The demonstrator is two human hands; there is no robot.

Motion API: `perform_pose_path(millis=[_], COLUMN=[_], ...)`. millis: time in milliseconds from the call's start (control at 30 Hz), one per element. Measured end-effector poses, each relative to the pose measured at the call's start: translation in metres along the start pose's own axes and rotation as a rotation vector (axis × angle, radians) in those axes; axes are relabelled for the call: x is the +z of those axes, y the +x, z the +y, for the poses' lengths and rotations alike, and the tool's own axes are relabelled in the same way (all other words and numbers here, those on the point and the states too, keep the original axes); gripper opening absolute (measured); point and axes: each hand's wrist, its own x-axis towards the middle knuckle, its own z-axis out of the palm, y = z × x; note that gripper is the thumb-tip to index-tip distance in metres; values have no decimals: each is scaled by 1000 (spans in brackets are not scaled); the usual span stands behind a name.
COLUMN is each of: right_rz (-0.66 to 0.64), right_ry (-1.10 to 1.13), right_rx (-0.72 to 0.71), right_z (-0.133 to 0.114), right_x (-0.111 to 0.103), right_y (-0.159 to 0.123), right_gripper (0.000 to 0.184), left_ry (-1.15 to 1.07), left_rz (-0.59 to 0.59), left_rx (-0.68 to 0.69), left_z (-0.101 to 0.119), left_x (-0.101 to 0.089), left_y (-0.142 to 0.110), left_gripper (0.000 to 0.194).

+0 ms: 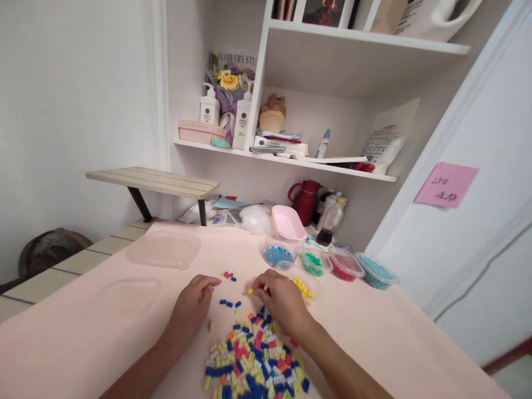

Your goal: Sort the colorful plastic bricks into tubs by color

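My right hand [282, 296] pinches a small yellow building block [250, 291] between thumb and fingertips, just above the table. Close behind that hand sits a clear tub of yellow blocks [302, 287], partly covered by it. My left hand [194, 302] rests on the table with its index finger stretched out and nothing visible in it. Past its fingertip lies a little group of mixed blocks [228, 275]. Several dark blue blocks [229, 304] lie between the hands. Nearer to me spreads a big pile of blue, yellow, pink, white and orange blocks [257, 354].
Tubs of blue pieces [278, 256], green pieces [312, 262], red pieces [346, 266] and light blue pieces [376, 271] stand at the back right. A pink container [288, 223] is behind them. Two clear lids [164, 249] lie left. A red jug [306, 202] and bottles stand beneath the shelf.
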Motion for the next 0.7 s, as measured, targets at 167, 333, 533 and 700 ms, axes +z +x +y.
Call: perform_pose_path(millis=[167,333,533,700], right_rz=[125,133,87,43], right_ry=[52,-147,-96,298], right_rx=[29,161,224,-60], right_z=[19,49,56,20], right_x=[-40,-70,-74,-53], right_y=[7,3,-1,-3], right_gripper=[12,15,37,38], left_ry=[24,36,71,233], left_rz=[-12,-26,-42,-88], left_rx=[-2,8,44,32], left_z=[1,-1,-8,-7], left_x=[0,0,2,7], left_y=[0,0,2,-3], left_gripper=[31,31,34,41])
